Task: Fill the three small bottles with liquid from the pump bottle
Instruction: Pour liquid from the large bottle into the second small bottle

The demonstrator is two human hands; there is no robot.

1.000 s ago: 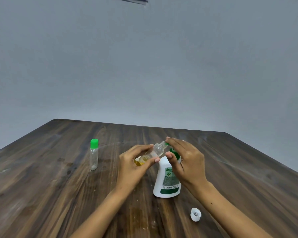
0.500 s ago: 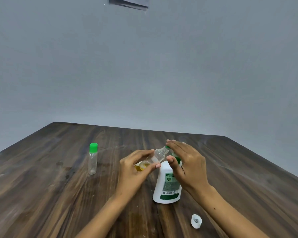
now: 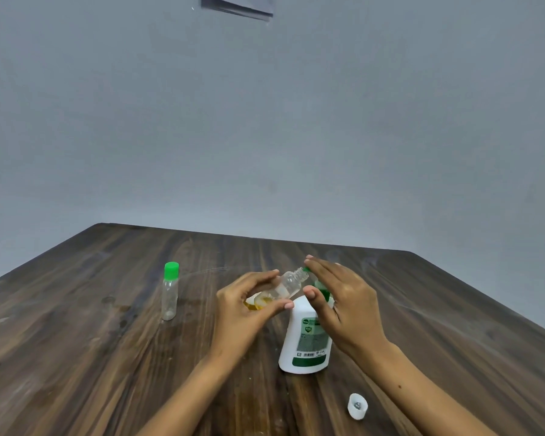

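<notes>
Pump bottle, white plastic with a green-and-white label (image 3: 307,338): stands upright on the table, just right of centre and close to me. Its green pump head (image 3: 320,286) is mostly hidden under my right hand.

Small clear plastic bottle, uncapped (image 3: 283,286): held tilted in my left hand (image 3: 243,309), open neck raised toward the pump spout, base low. A little yellow liquid sits at the base. Thumb and fingers are curled round its body.

Right hand (image 3: 343,306): laid over the pump head, fingers straight and together, thumb stretched toward the small bottle. It presses or rests; it does not clasp.

Small clear bottle with green cap (image 3: 170,291): upright, well apart to my left, capped. It looks empty or nearly so; I cannot tell for certain.

Round white cap (image 3: 357,405): lies open side up on the table near my right forearm, apart from the pump bottle. Presumably it belongs to the bottle I hold.

Third small bottle: not visible.

Step in hand, as I judge it: pumping liquid into the first small bottle, which is only slightly filled. The next move calls for keeping the narrow neck square under the spout and pressing down evenly, so nothing runs down the outside; then capping.

Surface: dark brown wood-grain table (image 3: 107,357), with faint smudges and a wet-looking patch near my forearms.

Room: plain grey-blue wall (image 3: 265,121); a dark, flat fixture (image 3: 236,6) at the top edge, unidentifiable.
</notes>
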